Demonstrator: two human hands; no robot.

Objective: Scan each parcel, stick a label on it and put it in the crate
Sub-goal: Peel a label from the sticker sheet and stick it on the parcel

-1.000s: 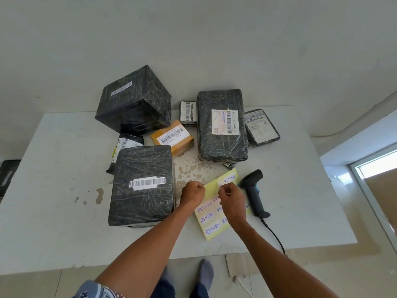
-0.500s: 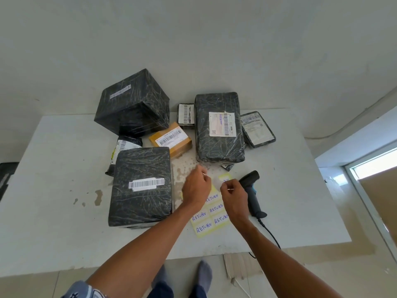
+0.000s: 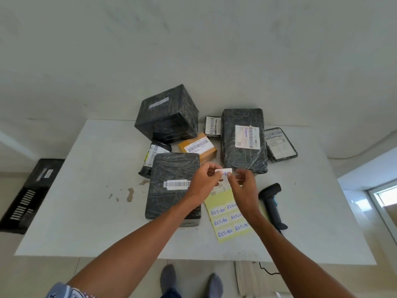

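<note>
A small white RETURN label (image 3: 224,171) is held in the air between both hands. My left hand (image 3: 203,182) pinches its left end, my right hand (image 3: 243,188) pinches its right end. Both hover just right of a black-wrapped parcel (image 3: 171,181) with a barcode strip on top. Below the hands lies the yellow sheet of RETURN labels (image 3: 223,220) on the white table (image 3: 86,201). The black handheld scanner (image 3: 272,203) lies to the right of the sheet. A black crate (image 3: 30,194) sits on the floor at the left of the table.
Further back lie a large black cube parcel (image 3: 166,114), a tall black parcel (image 3: 243,140), a brown box (image 3: 198,147), a small black pouch (image 3: 153,155), a flat black packet (image 3: 280,144) and a small barcode packet (image 3: 212,125). The scanner cable drops over the front edge.
The label has come off the yellow sheet and both hands have lifted it up and leftward, towards the near black parcel. The sheet lies flat on the table again.
</note>
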